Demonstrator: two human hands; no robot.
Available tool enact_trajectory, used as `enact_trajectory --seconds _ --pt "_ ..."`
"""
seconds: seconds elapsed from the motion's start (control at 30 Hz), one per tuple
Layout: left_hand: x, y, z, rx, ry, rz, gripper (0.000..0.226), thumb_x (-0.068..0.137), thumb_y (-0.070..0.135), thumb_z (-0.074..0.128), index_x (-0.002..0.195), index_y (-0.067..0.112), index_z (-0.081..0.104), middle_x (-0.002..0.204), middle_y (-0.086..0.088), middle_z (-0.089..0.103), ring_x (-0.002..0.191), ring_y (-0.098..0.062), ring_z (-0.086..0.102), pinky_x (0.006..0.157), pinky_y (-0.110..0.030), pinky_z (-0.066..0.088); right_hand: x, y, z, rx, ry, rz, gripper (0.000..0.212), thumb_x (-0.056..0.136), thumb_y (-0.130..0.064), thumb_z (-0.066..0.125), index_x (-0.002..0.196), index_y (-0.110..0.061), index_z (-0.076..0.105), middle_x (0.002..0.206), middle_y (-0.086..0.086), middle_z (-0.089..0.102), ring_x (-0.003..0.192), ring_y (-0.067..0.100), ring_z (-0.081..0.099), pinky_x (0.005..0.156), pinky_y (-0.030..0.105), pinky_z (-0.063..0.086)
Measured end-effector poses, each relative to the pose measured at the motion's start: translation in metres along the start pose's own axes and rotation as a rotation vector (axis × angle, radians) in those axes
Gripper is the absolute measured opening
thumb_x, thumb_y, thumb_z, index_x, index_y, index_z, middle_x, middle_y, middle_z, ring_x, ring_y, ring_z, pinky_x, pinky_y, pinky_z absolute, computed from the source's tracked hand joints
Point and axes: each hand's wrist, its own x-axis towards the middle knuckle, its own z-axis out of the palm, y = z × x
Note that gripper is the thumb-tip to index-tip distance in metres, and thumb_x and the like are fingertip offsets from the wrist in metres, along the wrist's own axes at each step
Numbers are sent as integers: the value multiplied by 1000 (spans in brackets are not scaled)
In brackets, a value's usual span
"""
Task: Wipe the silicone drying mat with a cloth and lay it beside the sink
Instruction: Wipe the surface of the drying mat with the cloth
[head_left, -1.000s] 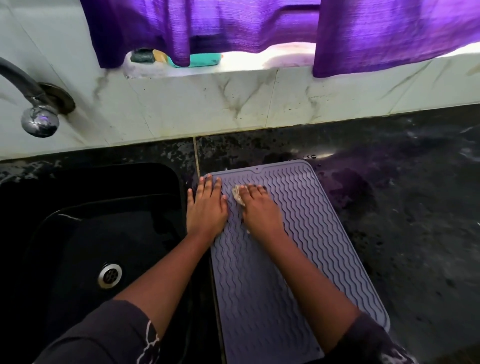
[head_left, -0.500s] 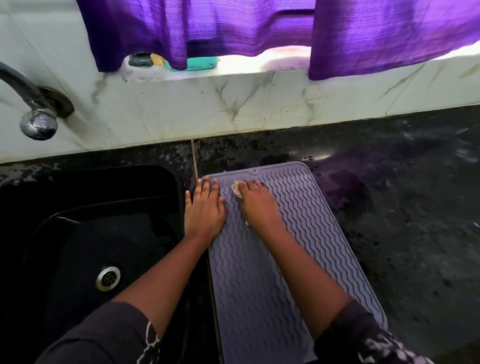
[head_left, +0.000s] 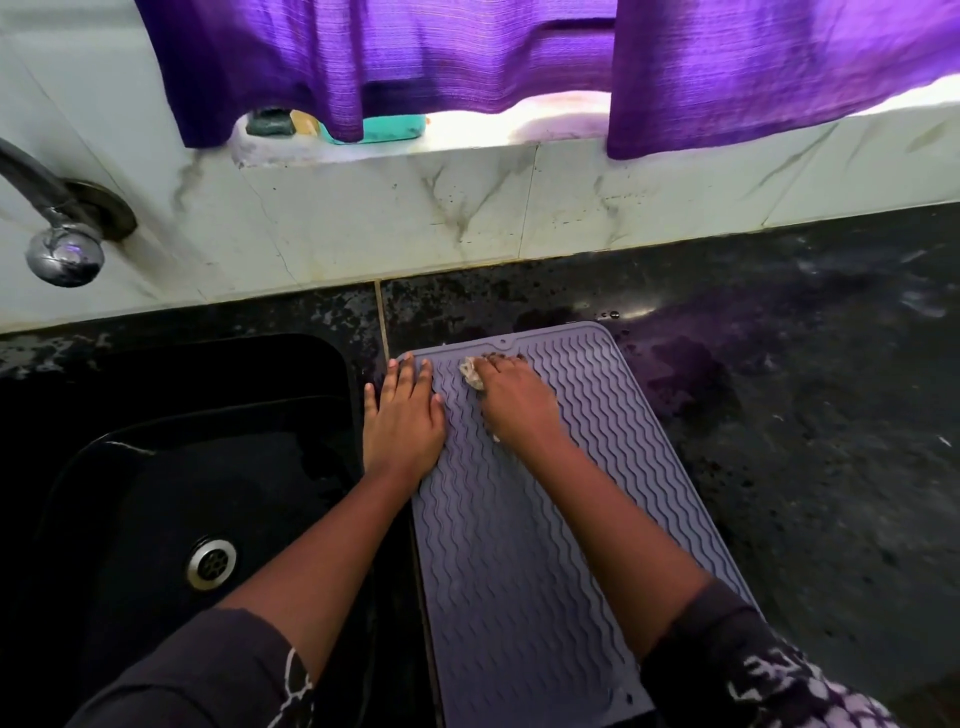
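Item: silicone mat (head_left: 519, 519) — flat on counter (head_left: 779, 415), just beside sink (head_left: 208, 364). Its left hand (head_left: 402, 415): grip apart, fingers flat on the sink-side edge, likely pinning it against sliding. Its right hand (head_left: 514, 400): grip bunched on cloth (head_left: 471, 375) at the far end — wiping.

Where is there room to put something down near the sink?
The black counter right of the mat is bare, up to the wall tiles. The sink holds only its drain. The mat's far left corner is crowded: left hand, right hand and cloth.
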Motion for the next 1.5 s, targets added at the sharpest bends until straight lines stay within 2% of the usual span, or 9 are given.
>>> enact_trajectory --seconds 0.2,0.5,0.67,0.77,0.87,1.13,1.3,1.43,1.5 --pt "-1 0 -1 -9 2 4 53 99 34 24 150 20 18 159 -1 12 146 -18 4 117 -46 1 3 13 -12 61 -31 -65 38 90 -17 50 128 -15 49 122 12 60 109 28 54 89 40 45" --pt "0 0 1 -13 -1 -3 54 98 35 24 149 20 18 159 -1 13 146 -18 5 116 -45 1 -35 -4 9 11 -33 -5 49 95 -20 39 142 -12 27 149 14 32 137 30 27 108 46 31" --pt "0 -1 0 -19 -8 5 54 98 35 23 150 19 18 159 -2 12 146 -18 4 116 -46 0 -39 -2 -9 61 -37 19 32 88 -20 55 120 -16 57 107 7 65 92 22 61 77 33 49" --pt "-1 -1 -1 -14 1 6 53 99 35 23 149 19 19 159 -2 13 146 -18 5 116 -46 1 6 -8 -13 143 85 33 41 93 -17 45 133 -13 45 134 15 51 117 31 51 92 38 42" --pt "0 0 0 -7 -1 0 54 98 35 23 150 20 18 159 -2 13 146 -18 5 116 -46 1 24 -14 2 11 -47 14 48 96 -17 35 144 -14 29 152 12 29 139 30 23 113 43 24" --pt "0 -1 2 -6 6 10 54 97 34 25 149 19 20 159 -3 15 146 -19 6 116 -47 2 -92 -7 19 18 14 -15 49 96 -18 41 143 -15 29 149 11 35 137 29 30 107 43 32" --pt "1 -2 2 -13 11 10 54 97 34 26 149 19 20 158 -3 15 146 -20 7 116 -47 2 -86 -9 -5 94 -9 56 30 93 -20 50 122 -19 56 109 7 64 91 20 61 82 35 54" --pt "1 -2 3 -5 11 8 54 97 33 27 149 19 21 158 -3 16 146 -20 8 115 -48 3 -63 -19 7 51 -10 18 47 96 -18 36 143 -19 30 150 10 32 138 28 27 110 45 30" --pt "1 -2 3 -6 9 6 54 97 33 27 149 19 21 158 -2 16 146 -20 7 115 -48 2 -72 -21 18 40 -26 24 49 97 -19 33 145 -18 24 154 9 25 142 27 18 112 48 26"
